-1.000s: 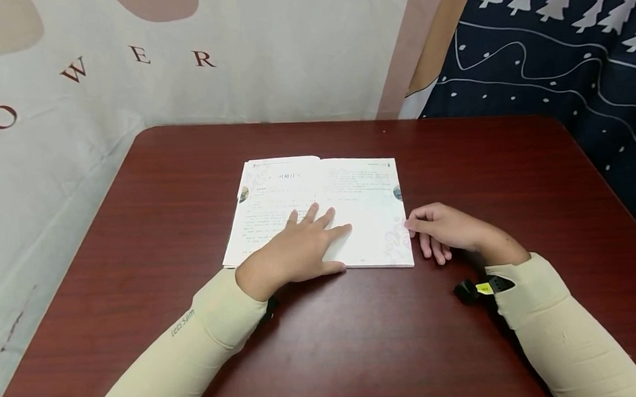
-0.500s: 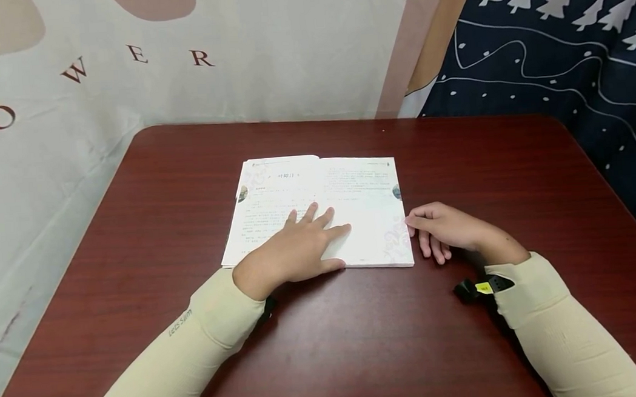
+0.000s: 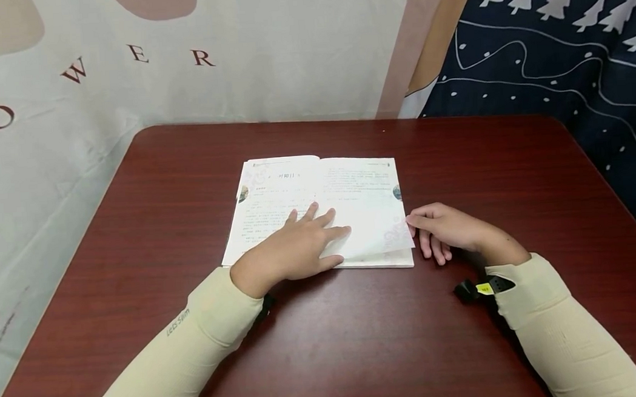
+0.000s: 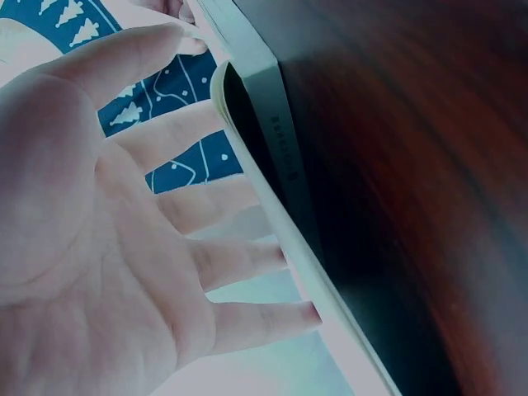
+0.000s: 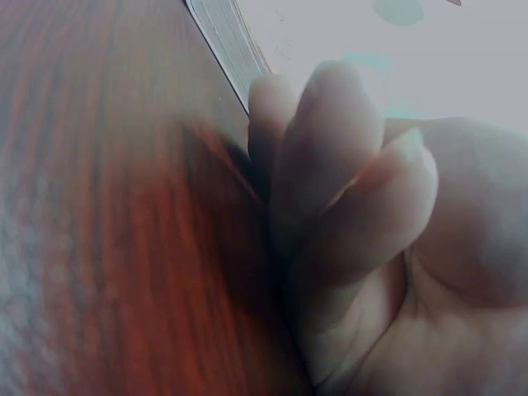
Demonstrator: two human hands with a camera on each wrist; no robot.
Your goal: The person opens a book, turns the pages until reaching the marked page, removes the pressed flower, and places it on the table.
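An open book (image 3: 274,195) with printed white pages lies flat near the table's middle. Across its lower centre rests my left hand (image 3: 299,248), fingers spread and straight. The left wrist view shows that palm (image 4: 99,231) with its fingertips on the pages, beside the book's spine (image 4: 276,124). At the book's right edge, my right hand (image 3: 442,227) pinches the edge of the right-hand page (image 3: 374,219) between thumb and forefinger. That page's lower corner stands off the sheets beneath. Curled fingers (image 5: 330,157) fill the right wrist view and hide the pinch itself.
The book lies on a dark red-brown wooden table (image 3: 359,341) with rounded far corners. Behind it hang a pale lettered cloth (image 3: 287,54) and a navy cloth (image 3: 534,64) with white trees. A black strap device (image 3: 476,289) sits at the right wrist.
The right-hand page's lower edge has lifted and shifted up, baring a strip of the sheet below. Both hands stay almost where they were.
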